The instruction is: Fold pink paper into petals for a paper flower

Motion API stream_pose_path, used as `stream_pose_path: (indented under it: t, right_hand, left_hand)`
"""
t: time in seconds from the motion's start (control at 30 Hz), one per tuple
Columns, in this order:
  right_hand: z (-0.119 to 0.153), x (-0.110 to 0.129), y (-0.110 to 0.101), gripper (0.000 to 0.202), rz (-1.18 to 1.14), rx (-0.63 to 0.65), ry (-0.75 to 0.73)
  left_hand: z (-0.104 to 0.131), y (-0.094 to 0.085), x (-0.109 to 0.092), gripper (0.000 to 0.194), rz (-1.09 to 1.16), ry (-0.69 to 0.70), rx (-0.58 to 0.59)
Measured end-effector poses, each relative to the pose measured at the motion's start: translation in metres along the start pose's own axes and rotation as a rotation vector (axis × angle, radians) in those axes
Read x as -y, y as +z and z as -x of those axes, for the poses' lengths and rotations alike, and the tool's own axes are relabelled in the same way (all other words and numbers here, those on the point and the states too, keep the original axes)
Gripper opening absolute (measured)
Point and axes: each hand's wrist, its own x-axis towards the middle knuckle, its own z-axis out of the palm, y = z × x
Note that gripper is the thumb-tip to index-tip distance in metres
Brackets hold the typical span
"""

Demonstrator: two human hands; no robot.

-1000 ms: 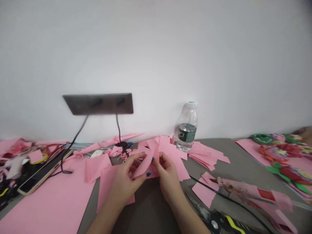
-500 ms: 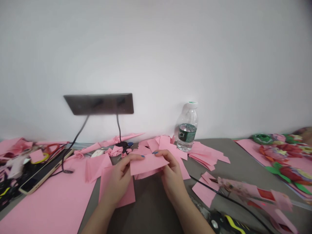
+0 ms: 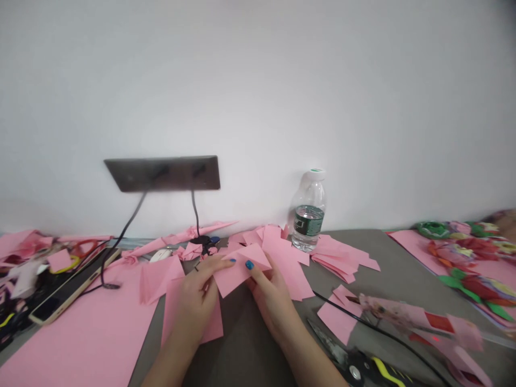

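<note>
A small piece of pink paper (image 3: 236, 275) is held between my two hands above the grey table. My left hand (image 3: 203, 287) is closed on its left side, thumb and forefinger pinching the edge. On the right side, my right hand (image 3: 271, 293) grips it with the thumb lying on top. One side of the paper looks folded over; the fingers beneath are hidden. Under my left forearm lies a square of pink paper (image 3: 215, 325). More loose pink sheets (image 3: 288, 263) spread out just behind my right hand.
A water bottle (image 3: 308, 217) stands against the wall. At right lie pliers (image 3: 355, 371), a pink-wrapped glue gun (image 3: 423, 320) with a black cable, and paper flowers (image 3: 475, 285). A phone (image 3: 72, 287) and a large pink sheet (image 3: 88, 333) are at left, beneath a dark socket strip (image 3: 165, 173).
The paper has turned from lying level to slanting, with a corner pointing down. My right hand has shifted slightly left and lower, its thumb now across the paper.
</note>
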Motion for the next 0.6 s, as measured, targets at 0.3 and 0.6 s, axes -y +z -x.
stream_pose_path:
  t: [0.3, 0.6]
  right_hand:
    - [-0.001, 0.012, -0.003, 0.057, 0.08, -0.111, -0.065]
    - [0.003, 0.01, 0.004, 0.035, 0.223, 0.025, -0.113]
  left_hand:
    - [0.003, 0.005, -0.007, 0.031, 0.265, -0.199, 0.073]
    - [-0.008, 0.007, -0.023, 0.024, 0.175, -0.268, 0.156]
